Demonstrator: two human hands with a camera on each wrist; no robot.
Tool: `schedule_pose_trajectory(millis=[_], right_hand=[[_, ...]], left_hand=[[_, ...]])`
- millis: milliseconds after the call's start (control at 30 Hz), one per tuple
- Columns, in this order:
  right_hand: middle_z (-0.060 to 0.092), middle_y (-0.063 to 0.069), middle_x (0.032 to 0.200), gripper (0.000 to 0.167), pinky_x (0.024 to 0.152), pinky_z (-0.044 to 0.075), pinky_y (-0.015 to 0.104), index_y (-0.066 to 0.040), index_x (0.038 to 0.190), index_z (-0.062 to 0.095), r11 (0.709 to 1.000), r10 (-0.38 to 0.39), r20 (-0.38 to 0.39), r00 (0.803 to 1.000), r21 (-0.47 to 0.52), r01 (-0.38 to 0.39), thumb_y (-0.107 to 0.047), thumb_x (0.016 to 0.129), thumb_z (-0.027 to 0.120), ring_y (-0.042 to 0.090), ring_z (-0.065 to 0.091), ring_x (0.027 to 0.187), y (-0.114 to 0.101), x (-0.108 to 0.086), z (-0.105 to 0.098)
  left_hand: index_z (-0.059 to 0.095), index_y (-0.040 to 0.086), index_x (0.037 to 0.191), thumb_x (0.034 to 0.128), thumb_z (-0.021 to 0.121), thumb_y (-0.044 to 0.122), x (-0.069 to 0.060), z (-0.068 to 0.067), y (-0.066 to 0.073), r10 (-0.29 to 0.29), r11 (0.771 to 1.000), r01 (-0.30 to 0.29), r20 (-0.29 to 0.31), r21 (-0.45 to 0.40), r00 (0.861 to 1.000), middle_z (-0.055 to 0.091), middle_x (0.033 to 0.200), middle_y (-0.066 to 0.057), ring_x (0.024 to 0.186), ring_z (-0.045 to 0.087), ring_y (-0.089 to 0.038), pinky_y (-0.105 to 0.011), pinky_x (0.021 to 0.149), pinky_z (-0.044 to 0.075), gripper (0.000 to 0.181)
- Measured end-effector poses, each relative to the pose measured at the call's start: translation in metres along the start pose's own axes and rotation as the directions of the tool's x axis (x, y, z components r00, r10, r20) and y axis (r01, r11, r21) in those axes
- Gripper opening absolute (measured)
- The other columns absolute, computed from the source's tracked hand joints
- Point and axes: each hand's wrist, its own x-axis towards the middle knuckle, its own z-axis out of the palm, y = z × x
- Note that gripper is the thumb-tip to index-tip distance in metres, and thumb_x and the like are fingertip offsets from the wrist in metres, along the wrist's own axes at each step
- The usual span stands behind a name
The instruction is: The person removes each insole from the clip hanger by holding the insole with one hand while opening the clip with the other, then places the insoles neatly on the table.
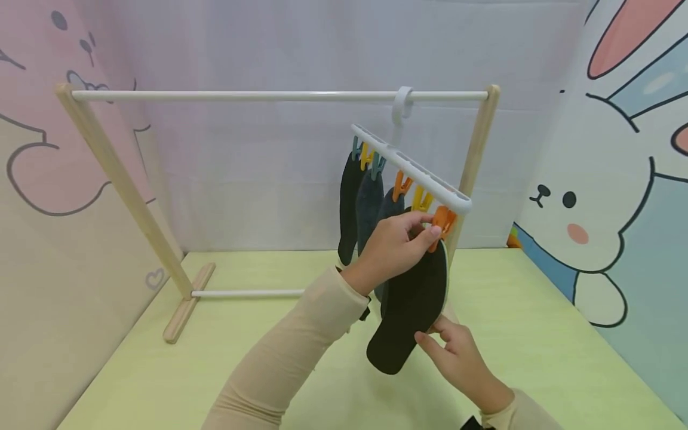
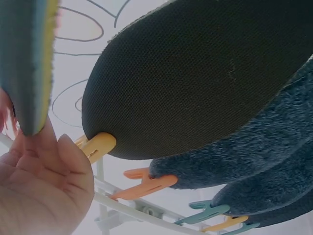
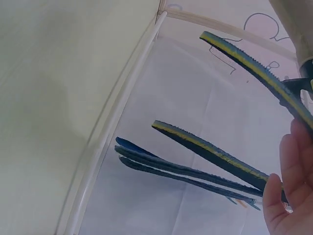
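Observation:
My left hand [image 1: 389, 248] pinches an orange clip [image 1: 442, 226] at the near end of a white hanger bar [image 1: 411, 167]. From that clip hangs a black-backed insole [image 1: 414, 304], its upper end close to my left fingers. Lower down, my right hand [image 1: 454, 355] holds the insole's side edge, thumb in front. The insole appears edge-on in the right wrist view, with a yellow layer [image 3: 254, 71] along it. In the left wrist view, a yellow clip [image 2: 100, 146] grips the neighbouring black insole [image 2: 195, 83], beside dark blue fuzzy insoles [image 2: 239, 139].
The hanger's hook [image 1: 401, 106] sits over the white top rail [image 1: 242, 95] of a rack with wooden legs [image 1: 129, 185]. A lower rail [image 1: 247, 294] runs above the pale green table [image 1: 258, 358]. Cartoon-printed walls [image 1: 591, 197] stand on both sides.

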Motion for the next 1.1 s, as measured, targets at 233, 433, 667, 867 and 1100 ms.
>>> schedule_pose_trajectory(millis=[233, 433, 667, 867, 1100], right_hand=[[0.065, 0.006, 0.073, 0.017, 0.066, 0.045, 0.017, 0.0, 0.084, 0.063, 1.0, 0.0, -0.002, 1.0, -0.002, 0.0, 0.016, 0.078, 0.063, 0.004, 0.061, 0.073, 0.002, 0.001, 0.002], [0.065, 0.005, 0.073, 0.017, 0.066, 0.044, 0.018, 0.002, 0.083, 0.064, 0.999, 0.034, 0.005, 0.999, 0.007, -0.034, 0.017, 0.078, 0.062, 0.004, 0.059, 0.074, 0.001, 0.004, 0.004], [0.065, 0.003, 0.075, 0.011, 0.068, 0.044, 0.017, 0.006, 0.086, 0.063, 0.997, 0.082, -0.006, 0.997, 0.014, -0.082, 0.015, 0.081, 0.061, 0.003, 0.058, 0.074, 0.0, 0.006, 0.005], [0.065, 0.004, 0.073, 0.01, 0.066, 0.044, 0.018, 0.005, 0.086, 0.063, 0.996, 0.086, 0.006, 0.996, 0.014, -0.086, 0.015, 0.082, 0.06, 0.003, 0.059, 0.073, -0.001, 0.004, 0.004], [0.065, 0.005, 0.074, 0.001, 0.064, 0.046, 0.02, 0.007, 0.086, 0.062, 0.999, 0.037, 0.053, 0.998, 0.027, -0.038, 0.007, 0.087, 0.062, 0.004, 0.059, 0.073, 0.0, 0.002, 0.003]], left_hand=[[0.063, -0.002, 0.118, 0.0947, 0.062, 0.015, -0.004, -0.007, 0.0, -0.011, 0.998, 0.014, -0.059, 0.058, 0.998, 0.06, 0.068, -0.006, 0.056, 0.048, -0.011, -0.02, 0.052, 0.039, 0.029], [0.062, -0.001, 0.122, 0.0945, 0.062, 0.016, -0.01, -0.014, 0.001, -0.056, 0.994, 0.065, -0.102, 0.085, 0.993, 0.057, 0.065, -0.004, 0.053, 0.047, -0.011, -0.021, 0.051, 0.037, 0.032], [0.061, -0.002, 0.123, 0.0985, 0.055, 0.016, -0.008, -0.017, -0.004, -0.113, 0.994, 0.113, -0.068, -0.006, 0.991, 0.06, 0.076, -0.009, 0.063, 0.05, -0.016, -0.022, 0.059, 0.04, 0.031], [0.049, -0.003, 0.136, 0.1041, 0.042, 0.017, -0.002, -0.013, -0.005, -0.175, 0.958, 0.174, 0.015, -0.228, 0.984, 0.053, 0.135, -0.015, 0.126, 0.047, -0.022, -0.03, 0.102, 0.038, 0.039], [0.051, -0.006, 0.132, 0.1036, 0.042, 0.011, 0.001, -0.011, -0.006, -0.173, 0.925, 0.163, 0.001, -0.344, 0.985, 0.057, 0.128, -0.018, 0.115, 0.051, -0.02, -0.027, 0.097, 0.04, 0.035]])
